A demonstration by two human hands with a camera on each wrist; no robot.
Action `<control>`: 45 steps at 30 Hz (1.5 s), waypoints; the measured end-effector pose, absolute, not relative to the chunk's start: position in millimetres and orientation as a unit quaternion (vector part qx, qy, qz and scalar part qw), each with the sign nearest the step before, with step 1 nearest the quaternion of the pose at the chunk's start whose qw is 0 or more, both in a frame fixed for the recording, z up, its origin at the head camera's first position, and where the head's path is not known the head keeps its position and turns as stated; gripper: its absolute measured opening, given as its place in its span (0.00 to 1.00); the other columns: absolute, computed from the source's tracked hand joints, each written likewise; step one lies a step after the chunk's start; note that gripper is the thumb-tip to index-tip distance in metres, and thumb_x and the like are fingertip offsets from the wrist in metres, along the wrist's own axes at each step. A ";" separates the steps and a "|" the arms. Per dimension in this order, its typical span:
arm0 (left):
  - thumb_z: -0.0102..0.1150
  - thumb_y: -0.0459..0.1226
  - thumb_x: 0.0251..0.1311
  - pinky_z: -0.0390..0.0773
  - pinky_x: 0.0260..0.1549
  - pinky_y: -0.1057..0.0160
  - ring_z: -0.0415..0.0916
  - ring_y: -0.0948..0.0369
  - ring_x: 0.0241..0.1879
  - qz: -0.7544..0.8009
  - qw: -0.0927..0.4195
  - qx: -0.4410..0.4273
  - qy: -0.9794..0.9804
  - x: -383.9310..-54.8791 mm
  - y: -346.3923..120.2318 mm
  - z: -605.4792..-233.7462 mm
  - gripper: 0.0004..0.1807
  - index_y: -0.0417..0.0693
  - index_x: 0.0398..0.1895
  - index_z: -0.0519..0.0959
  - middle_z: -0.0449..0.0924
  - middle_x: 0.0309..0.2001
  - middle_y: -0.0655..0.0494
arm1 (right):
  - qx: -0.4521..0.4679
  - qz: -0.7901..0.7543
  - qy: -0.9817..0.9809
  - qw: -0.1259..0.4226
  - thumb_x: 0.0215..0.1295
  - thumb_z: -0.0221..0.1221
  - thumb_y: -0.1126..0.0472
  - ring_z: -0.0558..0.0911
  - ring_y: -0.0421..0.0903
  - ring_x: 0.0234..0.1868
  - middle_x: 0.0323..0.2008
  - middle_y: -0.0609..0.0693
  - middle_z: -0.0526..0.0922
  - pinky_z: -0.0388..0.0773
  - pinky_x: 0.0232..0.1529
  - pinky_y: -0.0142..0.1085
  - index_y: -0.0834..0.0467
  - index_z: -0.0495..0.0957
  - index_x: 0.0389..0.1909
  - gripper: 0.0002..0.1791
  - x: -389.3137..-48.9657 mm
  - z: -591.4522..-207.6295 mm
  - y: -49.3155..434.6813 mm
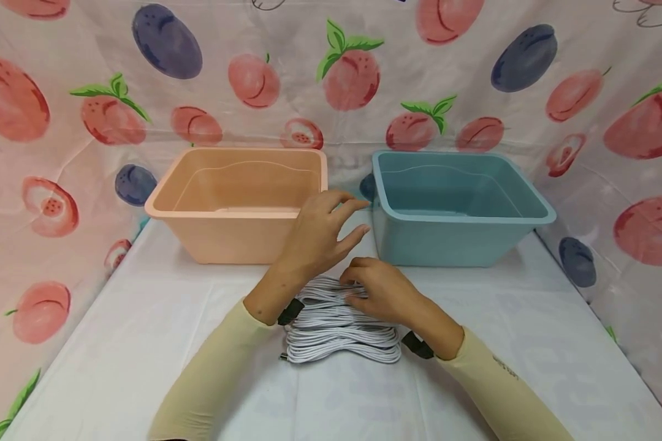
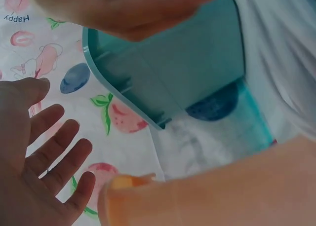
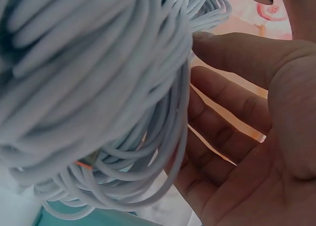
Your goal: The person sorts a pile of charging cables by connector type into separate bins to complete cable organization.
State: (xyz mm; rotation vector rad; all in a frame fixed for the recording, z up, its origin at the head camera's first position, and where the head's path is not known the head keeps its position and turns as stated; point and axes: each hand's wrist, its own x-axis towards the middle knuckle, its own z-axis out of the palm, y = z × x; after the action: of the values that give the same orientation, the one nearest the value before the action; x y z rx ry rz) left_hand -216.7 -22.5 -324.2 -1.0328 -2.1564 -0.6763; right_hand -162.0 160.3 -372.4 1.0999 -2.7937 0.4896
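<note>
Several bundles of looped white cable (image 1: 342,346) lie stacked front to back on the table, with a small dark plug end (image 1: 284,356) at the front left. My left hand (image 1: 325,229) is raised beyond them, between the two bins, holding nothing; its fingers are spread in the left wrist view. Over the far bundles is my right hand (image 1: 383,291), thumb and fingers bent and apart at the loops. In the right wrist view, cable loops (image 3: 94,88) fill the left side and hide the right hand's fingertips (image 3: 202,36) in part.
A peach-orange bin (image 1: 237,239) stands at the back left and a teal bin (image 1: 436,245) at the back right, a narrow gap between them. White cloth (image 1: 474,349) covers the table. A fruit-print sheet (image 1: 309,79) hangs behind and along both sides.
</note>
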 end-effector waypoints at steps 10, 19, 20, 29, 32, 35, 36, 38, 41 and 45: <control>0.66 0.48 0.74 0.77 0.59 0.51 0.78 0.54 0.60 -0.240 0.287 -0.391 -0.841 -220.6 4.9 -318.3 0.21 0.53 0.65 0.83 0.80 0.59 0.53 | 0.372 0.167 -0.913 0.036 0.61 0.75 0.64 0.86 0.44 0.44 0.41 0.45 0.88 0.85 0.46 0.41 0.55 0.90 0.43 0.10 -166.1 -379.9 160.3; 0.66 0.46 0.74 0.79 0.59 0.51 0.80 0.52 0.59 -0.247 0.261 -0.407 -0.840 -229.2 28.3 -320.1 0.20 0.50 0.64 0.84 0.81 0.60 0.51 | 0.382 0.168 -0.908 0.043 0.60 0.77 0.63 0.86 0.44 0.44 0.40 0.45 0.88 0.85 0.48 0.41 0.54 0.89 0.41 0.10 -166.6 -381.2 163.4; 0.67 0.45 0.74 0.79 0.59 0.52 0.80 0.52 0.59 -0.246 0.259 -0.408 -0.840 -230.4 30.1 -321.0 0.20 0.50 0.63 0.84 0.81 0.60 0.50 | 0.382 0.169 -0.908 0.043 0.60 0.77 0.63 0.86 0.44 0.44 0.39 0.45 0.88 0.85 0.48 0.41 0.54 0.89 0.41 0.09 -166.5 -380.7 163.5; 0.64 0.42 0.76 0.80 0.56 0.51 0.79 0.53 0.61 -0.234 0.244 -0.411 -0.846 -237.7 38.8 -330.7 0.13 0.53 0.57 0.88 0.82 0.60 0.51 | 0.372 0.162 -0.913 0.038 0.62 0.76 0.64 0.87 0.44 0.43 0.39 0.44 0.89 0.85 0.46 0.40 0.53 0.89 0.40 0.08 -165.8 -379.7 162.1; 0.63 0.41 0.76 0.79 0.58 0.52 0.78 0.53 0.61 -0.235 0.245 -0.407 -0.848 -238.4 38.9 -332.0 0.12 0.53 0.57 0.88 0.82 0.59 0.52 | 0.376 0.154 -0.913 0.046 0.62 0.76 0.64 0.87 0.44 0.42 0.38 0.44 0.89 0.85 0.45 0.40 0.53 0.89 0.40 0.07 -166.2 -380.0 161.2; 0.62 0.40 0.77 0.79 0.58 0.53 0.78 0.54 0.61 -0.237 0.247 -0.402 -0.849 -238.2 38.7 -332.0 0.11 0.53 0.56 0.89 0.83 0.59 0.53 | 0.379 0.150 -0.912 0.050 0.62 0.76 0.64 0.87 0.44 0.43 0.39 0.44 0.89 0.85 0.45 0.40 0.54 0.89 0.40 0.07 -166.7 -379.9 160.8; 0.62 0.39 0.77 0.79 0.59 0.54 0.78 0.54 0.61 -0.239 0.248 -0.401 -0.849 -238.2 38.8 -332.1 0.11 0.53 0.56 0.89 0.83 0.59 0.53 | 0.379 0.151 -0.912 0.050 0.62 0.76 0.64 0.87 0.44 0.42 0.38 0.43 0.89 0.85 0.45 0.40 0.53 0.89 0.39 0.07 -166.8 -379.8 160.9; 0.62 0.39 0.77 0.79 0.58 0.54 0.79 0.54 0.61 -0.243 0.249 -0.401 -0.847 -238.1 38.9 -332.1 0.11 0.53 0.55 0.89 0.83 0.58 0.53 | 0.373 0.152 -0.914 0.048 0.61 0.76 0.63 0.87 0.44 0.42 0.37 0.42 0.89 0.85 0.44 0.39 0.53 0.89 0.38 0.07 -166.6 -379.2 161.0; 0.62 0.39 0.77 0.79 0.58 0.54 0.79 0.54 0.60 -0.252 0.249 -0.402 -0.844 -237.9 39.1 -332.6 0.11 0.52 0.55 0.89 0.83 0.58 0.52 | 0.366 0.153 -0.917 0.047 0.61 0.77 0.63 0.86 0.43 0.41 0.36 0.41 0.88 0.84 0.42 0.39 0.52 0.89 0.37 0.07 -166.2 -378.6 161.2; 0.62 0.39 0.77 0.79 0.58 0.55 0.79 0.54 0.60 -0.258 0.250 -0.401 -0.842 -237.2 39.2 -332.9 0.11 0.52 0.55 0.90 0.83 0.58 0.52 | 0.370 0.143 -0.916 0.049 0.61 0.77 0.63 0.86 0.44 0.41 0.36 0.42 0.87 0.84 0.42 0.39 0.53 0.88 0.36 0.07 -165.2 -377.8 161.4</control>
State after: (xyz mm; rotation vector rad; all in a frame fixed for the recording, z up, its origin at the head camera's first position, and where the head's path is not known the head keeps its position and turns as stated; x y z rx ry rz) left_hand -237.2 39.2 -332.9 -1.0928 -2.2937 -0.7030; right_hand -165.2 161.4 -377.8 1.1287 -2.7932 0.4372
